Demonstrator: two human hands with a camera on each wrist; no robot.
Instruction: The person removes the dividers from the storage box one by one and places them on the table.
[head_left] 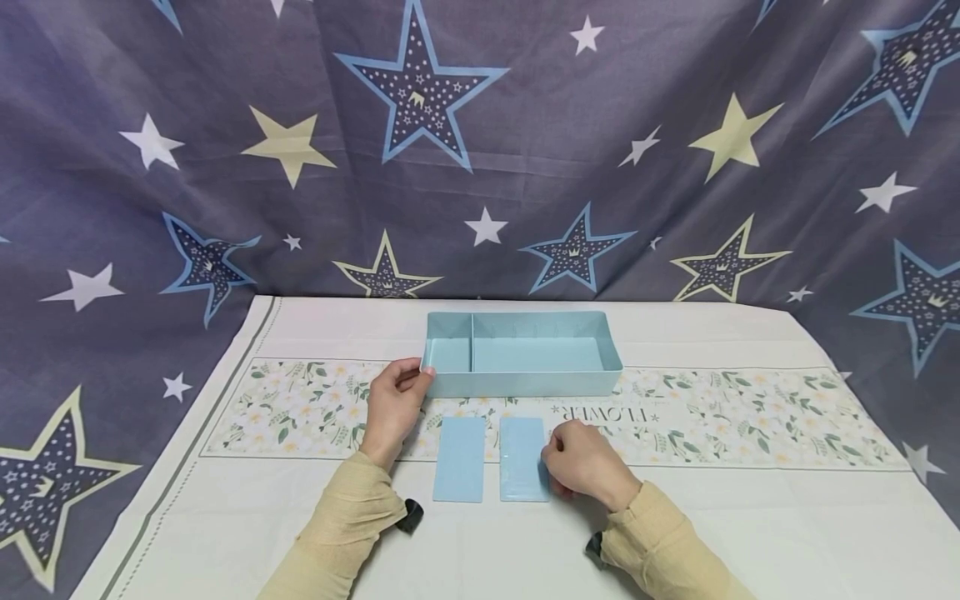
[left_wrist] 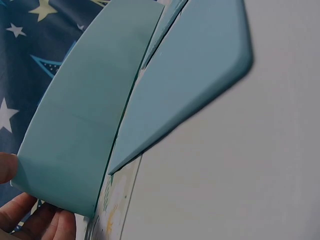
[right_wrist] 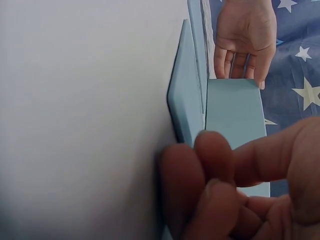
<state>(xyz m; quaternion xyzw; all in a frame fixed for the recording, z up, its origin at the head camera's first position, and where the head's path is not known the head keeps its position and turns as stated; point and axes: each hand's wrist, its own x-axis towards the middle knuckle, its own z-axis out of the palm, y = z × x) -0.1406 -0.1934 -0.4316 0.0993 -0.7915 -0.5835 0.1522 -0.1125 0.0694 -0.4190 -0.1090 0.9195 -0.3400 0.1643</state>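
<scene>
A pale teal box (head_left: 543, 383) with an upright divider sits with its open top facing up. My left hand (head_left: 395, 404) grips its front left corner, thumb at the rim and the other fingers against the end wall; the left wrist view shows thumb and fingers (left_wrist: 37, 215) there. In front of the box lie two flat light blue panels, a left panel (head_left: 460, 460) and a right panel (head_left: 522, 460). My right hand (head_left: 588, 462) has curled fingers right at the right panel's right edge. I cannot tell whether they pinch that edge.
Under everything is a white tablecloth (head_left: 750, 533) with a printed flower band (head_left: 307, 408). Behind the table hangs a dark curtain (head_left: 517, 125) with stars. A black strap (head_left: 409, 517) shows at the left wrist, and another black strap (head_left: 595, 550) at the right.
</scene>
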